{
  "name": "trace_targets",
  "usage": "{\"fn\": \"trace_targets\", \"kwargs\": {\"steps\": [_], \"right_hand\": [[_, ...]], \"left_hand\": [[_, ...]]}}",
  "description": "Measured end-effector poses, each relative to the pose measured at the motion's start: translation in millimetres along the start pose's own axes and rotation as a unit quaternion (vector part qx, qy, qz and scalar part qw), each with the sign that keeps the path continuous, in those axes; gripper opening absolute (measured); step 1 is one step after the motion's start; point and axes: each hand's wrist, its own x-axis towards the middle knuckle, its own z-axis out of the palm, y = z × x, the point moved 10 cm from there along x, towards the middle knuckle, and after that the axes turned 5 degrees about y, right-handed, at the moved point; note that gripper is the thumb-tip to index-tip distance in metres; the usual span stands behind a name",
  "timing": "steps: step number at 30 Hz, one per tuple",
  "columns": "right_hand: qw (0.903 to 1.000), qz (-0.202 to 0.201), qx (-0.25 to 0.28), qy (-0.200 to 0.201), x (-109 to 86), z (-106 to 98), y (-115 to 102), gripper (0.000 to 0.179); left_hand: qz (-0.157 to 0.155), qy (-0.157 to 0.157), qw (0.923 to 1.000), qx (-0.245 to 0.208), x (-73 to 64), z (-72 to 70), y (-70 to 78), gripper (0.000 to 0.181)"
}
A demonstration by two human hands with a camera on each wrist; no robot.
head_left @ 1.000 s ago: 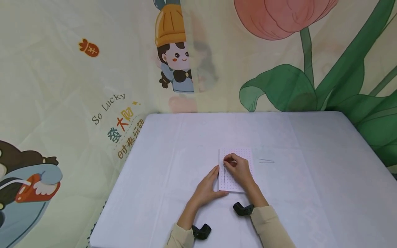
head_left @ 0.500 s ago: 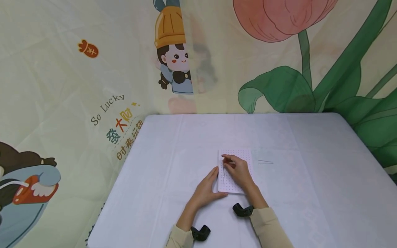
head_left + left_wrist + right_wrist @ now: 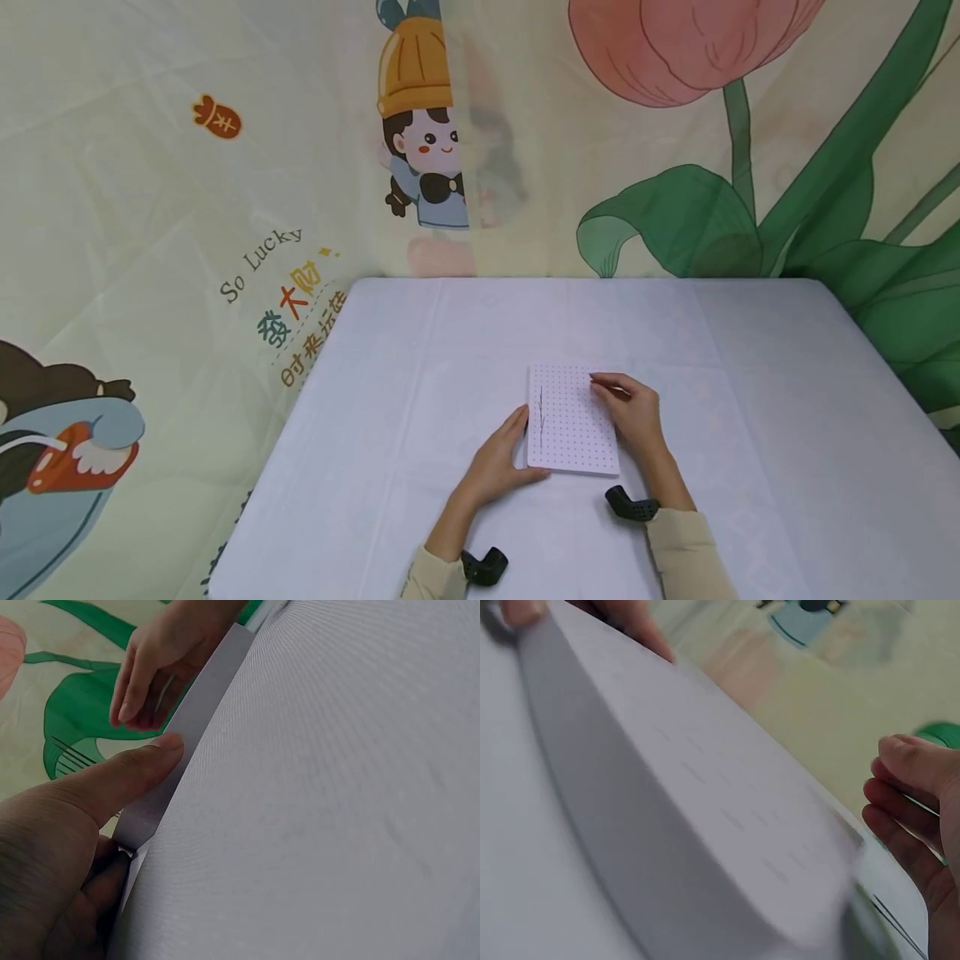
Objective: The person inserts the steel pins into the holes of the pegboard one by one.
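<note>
A white block with a grid of small holes in its top lies on the table. Several thin dark pins stand up from it, along its left column in the head view. My left hand holds the block at its near left corner, thumb against the front side and fingers along the left side. My right hand hovers by the block's far right edge, fingers loosely bent with nothing seen between them. Two loose pins show beside the block in the right wrist view; the right hand hides them in the head view.
White cloth covers the table. Behind it hangs a printed curtain with cartoon figures and a large flower. A black camera mount sits on the right wrist and another mount on the left.
My right hand has let go of a pin at the block's left column and moved right, to the far right edge. The left hand stays at the corner.
</note>
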Motion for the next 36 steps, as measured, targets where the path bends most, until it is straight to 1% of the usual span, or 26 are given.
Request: {"fn": "trace_targets", "kwargs": {"steps": [2,5,8,10,15,17,22,28,31,33,36], "right_hand": [[0.9997,0.003,-0.017,0.02,3.0,-18.7,6.7,0.013],[0.9974,-0.001,-0.061,0.039,6.0,-40.2,16.4,0.014],[0.9949,-0.004,-0.091,0.045,6.7,-52.7,23.1,0.014],[0.9925,-0.014,-0.112,0.047,6.7,-57.7,24.4,0.011],[0.9848,-0.044,-0.164,0.036,6.5,-59.5,20.9,0.007],[0.9822,-0.046,-0.18,0.026,6.1,-57.5,22.1,0.007],[0.9805,-0.034,-0.193,0.009,3.8,-56.4,29.1,0.005],[0.9821,-0.009,-0.188,0.002,0.1,-61.9,33.3,0.008],[0.9808,0.006,-0.195,-0.001,-1.4,-65.1,35.4,0.009],[0.9795,0.008,-0.201,-0.008,-2.3,-65.5,35.9,0.009],[0.9777,-0.001,-0.209,-0.026,-2.4,-62.4,35.0,0.007]], "left_hand": [[0.001,0.002,1.0,0.001,0.2,0.7,-0.6,0.102],[0.003,0.003,1.0,0.001,0.6,1.6,-1.5,0.102],[0.004,0.002,1.0,0.001,0.2,1.6,-3.0,0.102],[0.003,0.001,1.0,0.002,0.3,1.8,-3.8,0.102],[0.002,0.0,1.0,0.003,1.3,2.4,-4.7,0.102],[0.005,0.004,1.0,0.003,1.0,1.9,-4.5,0.102],[0.012,0.01,0.9999,0.0,-0.5,-0.3,-1.7,0.101],[0.008,0.01,0.9999,-0.001,-1.8,-2.6,0.5,0.102],[0.007,0.01,0.9999,0.001,-2.0,-2.7,0.8,0.102],[0.008,0.009,0.9999,0.002,-2.1,-2.5,1.0,0.102],[0.009,0.01,0.9999,0.003,-1.9,-2.6,1.4,0.102]]}}
